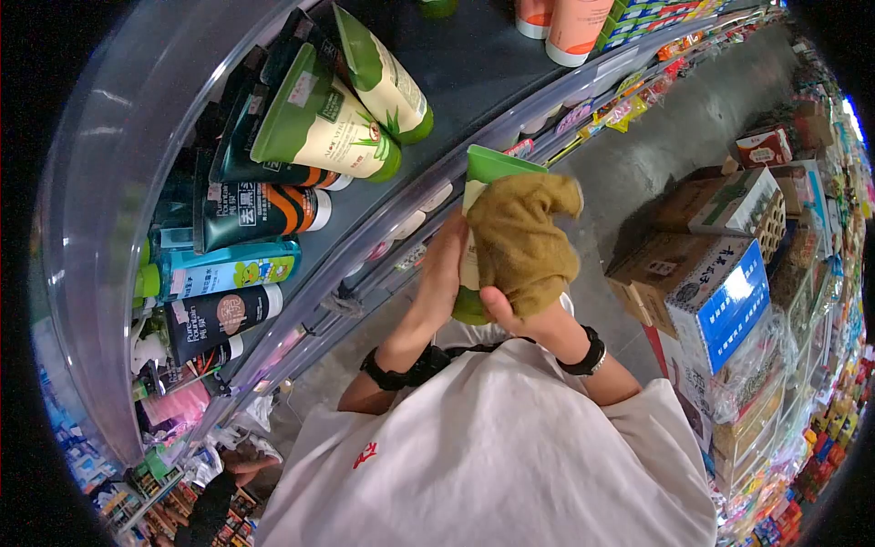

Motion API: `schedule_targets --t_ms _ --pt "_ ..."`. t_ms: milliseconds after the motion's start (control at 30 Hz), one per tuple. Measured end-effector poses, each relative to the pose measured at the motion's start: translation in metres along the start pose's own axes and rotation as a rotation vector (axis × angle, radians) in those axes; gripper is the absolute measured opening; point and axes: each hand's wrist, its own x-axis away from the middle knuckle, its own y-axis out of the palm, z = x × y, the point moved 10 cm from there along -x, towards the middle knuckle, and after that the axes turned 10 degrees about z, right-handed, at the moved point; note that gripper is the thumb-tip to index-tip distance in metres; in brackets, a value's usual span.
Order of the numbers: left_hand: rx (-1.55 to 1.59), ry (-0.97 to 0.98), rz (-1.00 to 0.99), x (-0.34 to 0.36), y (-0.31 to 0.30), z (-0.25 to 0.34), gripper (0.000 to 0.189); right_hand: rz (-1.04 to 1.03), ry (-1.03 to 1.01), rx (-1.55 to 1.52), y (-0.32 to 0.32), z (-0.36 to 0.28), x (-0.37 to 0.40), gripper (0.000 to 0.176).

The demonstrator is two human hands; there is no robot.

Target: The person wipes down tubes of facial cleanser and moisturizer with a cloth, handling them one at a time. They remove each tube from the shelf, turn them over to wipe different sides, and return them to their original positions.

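In front of my chest, my left hand (pixel 442 264) is closed around the side of a green and cream squeeze tube (pixel 503 164), with the green flat end up and the green cap end down. My right hand (pixel 540 325) presses a brown cloth (pixel 524 242) against the tube from the other side. The cloth hides most of the tube's front and several of my fingers. On the shelf to the left stand two similar aloe vera tubes (pixel 333 132), beside dark tubes with orange stripes (pixel 264 216).
A blue bottle (pixel 228 272) and a black tube (pixel 223 321) also stand on the dark shelf (pixel 465 55). Orange tubes (pixel 579 27) are further along. A clear raised edge (pixel 401 205) borders the shelf. Cardboard boxes (pixel 674 273) fill the right side. Another person's dark sleeve (pixel 211 510) appears lower left.
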Motion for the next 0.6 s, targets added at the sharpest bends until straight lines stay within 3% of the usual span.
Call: schedule_targets --t_ms 33,67,100,167,233,367,433,467,500,567,600 --pt "-0.025 0.029 0.024 0.0 -0.001 0.006 0.05 -0.016 0.056 -0.075 0.002 0.006 0.0 0.054" --pt "0.155 -0.177 0.001 -0.002 0.002 -0.007 0.049 -0.023 -0.076 0.028 0.003 -0.007 0.0 0.055" --pt "0.155 -0.174 -0.004 -0.004 0.001 -0.005 0.049 -0.019 -0.077 0.031 0.004 -0.008 0.002 0.055" --pt "0.526 -0.257 -0.086 -0.004 0.007 -0.002 0.049 -0.192 -0.172 0.058 0.025 -0.018 0.017 0.055" --pt "0.661 -0.35 -0.138 -0.003 0.014 0.0 0.048 -0.144 -0.199 0.046 0.021 -0.02 0.021 0.057" --pt "0.713 -0.286 -0.183 -0.006 0.013 0.001 0.05 -0.047 -0.143 0.053 0.01 -0.005 0.017 0.062" --pt "0.638 -0.183 -0.344 0.001 0.023 0.016 0.059 0.316 -0.035 -0.048 -0.022 -0.001 0.003 0.066" --pt "0.657 -0.195 -0.291 0.001 0.021 0.017 0.071 0.258 -0.032 -0.041 -0.021 -0.008 -0.002 0.07" --pt "0.657 -0.196 -0.293 0.0 0.021 0.015 0.071 0.259 -0.031 -0.04 -0.022 -0.007 -0.004 0.07" --pt "0.441 0.095 -0.289 -0.005 0.014 0.029 0.079 0.254 -0.047 -0.041 -0.024 -0.004 -0.01 0.077" --pt "0.422 0.108 -0.243 -0.006 0.011 0.032 0.087 0.225 0.007 -0.206 -0.021 0.006 -0.012 0.075"
